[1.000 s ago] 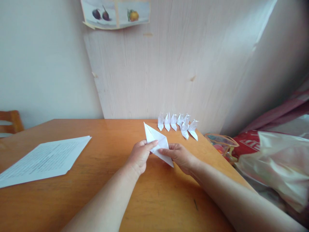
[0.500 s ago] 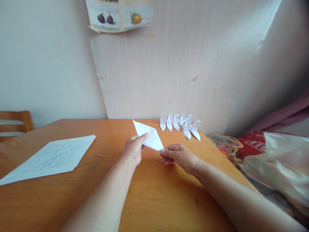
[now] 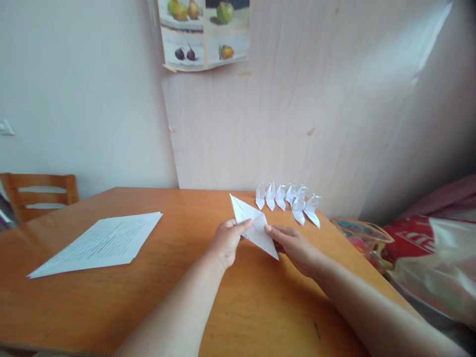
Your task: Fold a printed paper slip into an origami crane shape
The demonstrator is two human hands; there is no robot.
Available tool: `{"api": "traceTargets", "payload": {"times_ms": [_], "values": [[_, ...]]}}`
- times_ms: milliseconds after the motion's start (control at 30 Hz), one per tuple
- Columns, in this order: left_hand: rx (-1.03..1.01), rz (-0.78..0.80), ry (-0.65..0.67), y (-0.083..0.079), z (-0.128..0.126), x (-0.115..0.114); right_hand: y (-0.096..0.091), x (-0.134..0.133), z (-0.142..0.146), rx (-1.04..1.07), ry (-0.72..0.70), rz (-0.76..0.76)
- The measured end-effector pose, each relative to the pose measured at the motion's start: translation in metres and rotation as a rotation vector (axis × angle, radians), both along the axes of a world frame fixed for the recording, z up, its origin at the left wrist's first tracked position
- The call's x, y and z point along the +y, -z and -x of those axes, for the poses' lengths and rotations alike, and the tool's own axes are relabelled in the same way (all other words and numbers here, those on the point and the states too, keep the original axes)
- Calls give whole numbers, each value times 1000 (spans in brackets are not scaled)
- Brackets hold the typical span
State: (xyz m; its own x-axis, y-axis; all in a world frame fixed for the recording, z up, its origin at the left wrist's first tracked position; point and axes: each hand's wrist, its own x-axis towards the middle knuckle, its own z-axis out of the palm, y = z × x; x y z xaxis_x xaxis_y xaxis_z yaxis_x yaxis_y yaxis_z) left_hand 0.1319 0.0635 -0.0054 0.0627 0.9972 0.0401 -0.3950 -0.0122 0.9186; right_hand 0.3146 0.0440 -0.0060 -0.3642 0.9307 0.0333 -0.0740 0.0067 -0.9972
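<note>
A white sheet of paper folded into a diamond shape (image 3: 260, 233) is held above the table (image 3: 178, 297). My left hand (image 3: 228, 240) grips its left side, thumb on top and fingers beneath. On the right edge, my right hand (image 3: 293, 245) pinches the paper with its thumb on the upper face; the other fingers are mostly hidden behind. One pointed corner tips up to the far left, and the opposite one points down towards me. Several small folded paper pieces (image 3: 280, 198) stand near the table's far right edge, apart from my hands.
A stack of printed sheets (image 3: 100, 243) lies on the table's left. Behind is a wooden chair (image 3: 40, 191). Right of the table are plastic bags (image 3: 439, 267) and a red bag (image 3: 405, 240). A fruit poster (image 3: 204, 37) hangs on the wall.
My right hand has shifted from the paper's lower right tip up to its right edge, leaving that tip free. The camera view has turned slightly left and up.
</note>
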Motion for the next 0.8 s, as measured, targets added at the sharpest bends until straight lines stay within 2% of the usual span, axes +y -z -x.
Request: {"api": "traceTargets", "payload": {"times_ms": [133, 233, 400, 800], "values": [[4, -24, 150, 3, -9, -9, 6, -3, 5, -9, -40, 35], [-13, -25, 189, 1, -10, -12, 8, -4, 5, -23, -19, 54], [-68, -15, 153, -1, -7, -8, 4, -7, 3, -37, -62, 57], [-191, -44, -54, -12, 11, 4, 0, -11, 4, -193, -89, 53]]}}
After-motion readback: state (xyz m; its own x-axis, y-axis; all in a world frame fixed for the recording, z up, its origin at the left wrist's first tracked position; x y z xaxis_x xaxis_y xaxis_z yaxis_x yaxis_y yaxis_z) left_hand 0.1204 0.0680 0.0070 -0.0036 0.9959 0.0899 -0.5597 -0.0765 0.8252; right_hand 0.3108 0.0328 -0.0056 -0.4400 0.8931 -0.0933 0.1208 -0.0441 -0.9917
